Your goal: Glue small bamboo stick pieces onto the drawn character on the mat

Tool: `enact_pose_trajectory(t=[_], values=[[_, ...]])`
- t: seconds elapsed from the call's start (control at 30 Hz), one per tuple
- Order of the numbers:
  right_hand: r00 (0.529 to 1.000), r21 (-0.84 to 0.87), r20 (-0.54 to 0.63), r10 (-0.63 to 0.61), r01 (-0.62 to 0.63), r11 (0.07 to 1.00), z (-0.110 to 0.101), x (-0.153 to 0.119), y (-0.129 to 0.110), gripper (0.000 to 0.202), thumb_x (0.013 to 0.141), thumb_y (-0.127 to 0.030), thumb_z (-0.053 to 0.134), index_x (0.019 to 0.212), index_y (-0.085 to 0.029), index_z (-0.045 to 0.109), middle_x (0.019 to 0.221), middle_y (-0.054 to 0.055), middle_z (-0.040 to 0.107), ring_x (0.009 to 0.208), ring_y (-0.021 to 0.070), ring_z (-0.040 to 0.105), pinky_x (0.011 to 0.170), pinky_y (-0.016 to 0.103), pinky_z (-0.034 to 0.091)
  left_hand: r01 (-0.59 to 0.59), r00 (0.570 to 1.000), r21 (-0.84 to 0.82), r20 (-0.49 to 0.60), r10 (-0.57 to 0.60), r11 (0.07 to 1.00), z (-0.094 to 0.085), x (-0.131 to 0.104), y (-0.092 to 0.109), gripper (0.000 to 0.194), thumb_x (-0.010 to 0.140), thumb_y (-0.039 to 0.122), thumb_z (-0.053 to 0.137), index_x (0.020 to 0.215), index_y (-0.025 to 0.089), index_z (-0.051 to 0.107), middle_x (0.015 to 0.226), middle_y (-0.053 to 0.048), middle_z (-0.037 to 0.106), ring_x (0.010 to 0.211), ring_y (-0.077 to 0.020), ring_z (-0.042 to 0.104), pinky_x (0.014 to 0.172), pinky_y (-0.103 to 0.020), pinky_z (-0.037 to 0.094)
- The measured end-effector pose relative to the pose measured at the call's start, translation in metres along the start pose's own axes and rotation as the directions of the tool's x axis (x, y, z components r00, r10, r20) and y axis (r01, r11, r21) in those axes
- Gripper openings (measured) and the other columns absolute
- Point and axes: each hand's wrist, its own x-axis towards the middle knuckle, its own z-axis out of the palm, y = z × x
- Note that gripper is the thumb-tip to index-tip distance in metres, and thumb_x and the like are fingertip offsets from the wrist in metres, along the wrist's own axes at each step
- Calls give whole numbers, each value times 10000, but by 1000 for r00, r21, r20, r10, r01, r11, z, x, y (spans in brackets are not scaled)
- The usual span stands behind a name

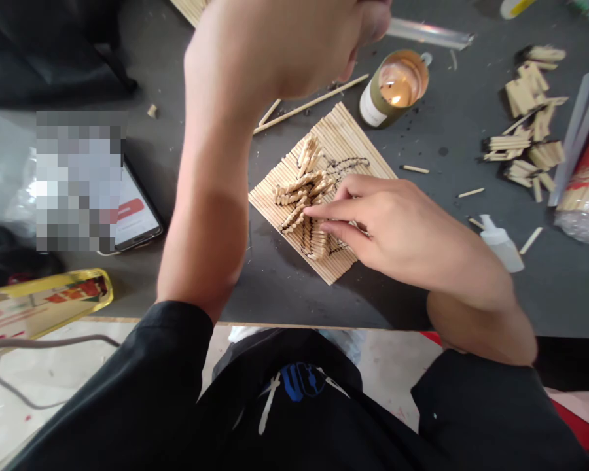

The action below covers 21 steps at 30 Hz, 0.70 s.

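A square panel of pale sticks laid side by side (269,190) rests on the dark table. On it stand raised rows of short matchsticks (319,243), set along a dark drawn outline. My right hand (392,229) reaches over the panel from the right, thumb and forefinger pinched at the rows; a matchstick appears to be between their tips. My left hand (294,46) stretches forward above the table, beyond the panel. Its fingers look curled, but the top edge cuts them off and hides whatever they hold.
A lit candle in a jar (373,104) stands just behind the panel. Loose matchsticks (520,98) lie in a heap at right, near a small glue bottle (503,245) and a red packet (586,190). A phone (140,209) lies at left.
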Motion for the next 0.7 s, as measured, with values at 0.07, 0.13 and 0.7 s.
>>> enact_pose_trajectory(t=[0.07, 0.13, 0.7], values=[[1000, 6, -2, 0, 0, 1000, 0, 0, 0, 296, 1019, -177, 556, 1230, -229, 757, 932, 53, 650, 870, 195, 655, 811, 336, 488, 8, 1000, -11, 2, -8, 1000, 0, 0, 0, 233, 948, 292, 393, 867, 170, 575, 793, 14, 550, 1034, -197, 644, 906, -292, 378], [1000, 8, -6, -1, 1, 1000, 1, 0, 1, 289, 1021, -180, 557, 1217, -234, 763, 925, 52, 649, 873, 197, 657, 814, 338, 488, 8, 1000, -9, 1, -8, 1000, 0, 0, 0, 236, 938, 300, 389, 863, 174, 574, 779, 13, 528, 1021, -189, 636, 885, -286, 366], [996, 38, -87, 26, -22, 999, 0, 4, -2, 206, 996, -180, 609, 1095, -244, 777, 961, 40, 655, 828, 184, 659, 772, 334, 477, 43, 999, 74, -10, -42, 996, -1, -1, 3, 266, 971, 310, 401, 915, 165, 616, 826, 8, 530, 1130, -284, 642, 980, -398, 415]])
